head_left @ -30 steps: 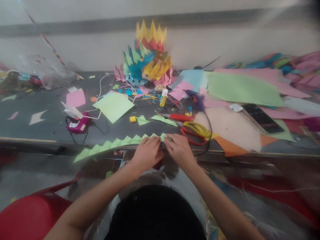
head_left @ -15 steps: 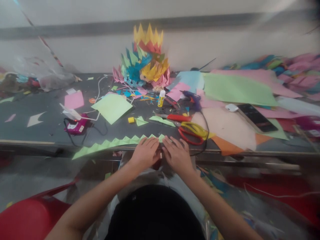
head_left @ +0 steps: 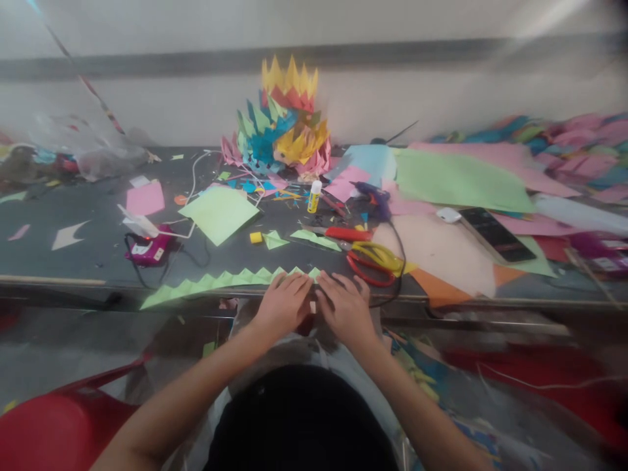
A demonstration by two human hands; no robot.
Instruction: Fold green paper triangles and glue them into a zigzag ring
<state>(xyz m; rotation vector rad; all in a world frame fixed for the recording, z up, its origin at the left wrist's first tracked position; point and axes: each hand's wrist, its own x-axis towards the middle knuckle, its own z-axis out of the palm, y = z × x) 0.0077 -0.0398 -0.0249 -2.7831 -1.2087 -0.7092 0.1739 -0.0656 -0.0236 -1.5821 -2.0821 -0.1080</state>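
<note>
A light green folded paper strip (head_left: 220,282) with a zigzag top edge lies along the table's front edge, its left end hanging slightly over. At its right end, my left hand (head_left: 285,301) holds the paper with bent fingers on top. My right hand (head_left: 344,304) is beside it, fingertips on the last green point of the strip. Both thumbs are partly hidden below the fingers. Just beyond my right hand lie scissors (head_left: 377,258) with yellow and red handles. Small green paper pieces (head_left: 275,240) and a yellow cap (head_left: 256,237) lie beyond the strip.
Behind stand stacked paper crowns (head_left: 289,124) and a glue stick (head_left: 314,196). A glue gun (head_left: 375,196) trails its cable near my right hand. Green paper squares (head_left: 219,212), a purple power socket (head_left: 153,247) and a phone (head_left: 498,234) lie around. A red chair (head_left: 53,432) is low left.
The view has shifted slightly, so things on the right appear a little further left. Both hands stay at the strip's right end with almost no movement.
</note>
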